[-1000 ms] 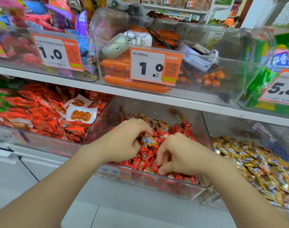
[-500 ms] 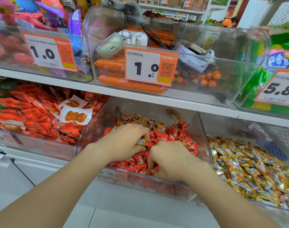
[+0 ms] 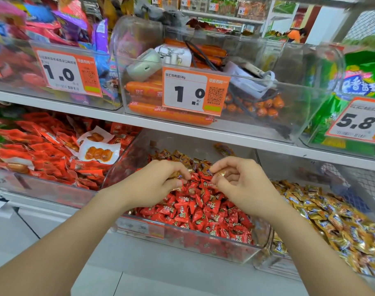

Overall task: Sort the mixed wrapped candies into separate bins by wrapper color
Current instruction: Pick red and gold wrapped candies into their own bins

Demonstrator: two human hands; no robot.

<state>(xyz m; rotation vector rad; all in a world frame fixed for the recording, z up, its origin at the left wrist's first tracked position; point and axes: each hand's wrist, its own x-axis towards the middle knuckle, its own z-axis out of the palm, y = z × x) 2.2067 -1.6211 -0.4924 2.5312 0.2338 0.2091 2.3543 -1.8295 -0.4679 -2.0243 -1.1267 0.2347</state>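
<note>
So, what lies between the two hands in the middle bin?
Head view: red-wrapped candies fill the gap between the left hand and the right hand, heaped in the clear plastic bin. Each hand pinches a gold-wrapped candy.

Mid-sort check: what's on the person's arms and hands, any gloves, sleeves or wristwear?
Nothing worn that shows. The left hand and right hand are bare, no gloves. The left forearm and right forearm are bare down to the frame's bottom edge, no sleeve in view, and neither wrist carries a watch or band.
</note>
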